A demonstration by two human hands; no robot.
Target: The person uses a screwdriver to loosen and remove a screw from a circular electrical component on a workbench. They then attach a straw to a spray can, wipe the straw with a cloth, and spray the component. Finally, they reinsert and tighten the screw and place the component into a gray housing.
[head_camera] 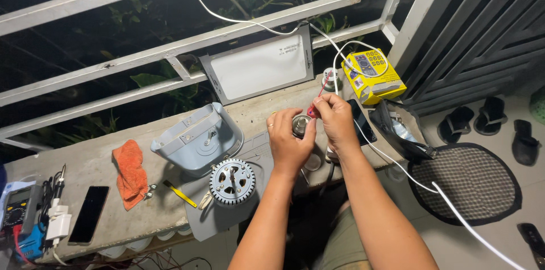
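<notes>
From the head view, our left hand (288, 144) grips a small round metal part (299, 125) just above the surface (102, 168), and our right hand (336, 118) pinches a red tool (313, 109) against its top edge. We do best, we judge, holding the part steady and keeping the tip square, clear of the white cable (397, 171) and the fan motor (231, 181) nearby.

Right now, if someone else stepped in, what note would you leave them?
Left hand: holds a small round metal part over the ledge.
Right hand: pinches a red tool against that part.
Nearby: finned motor disc, grey housing, orange rag, yellow box.
Done: housing is off, disc lies out.
Left: the part is in hand, nothing reassembled.
</notes>
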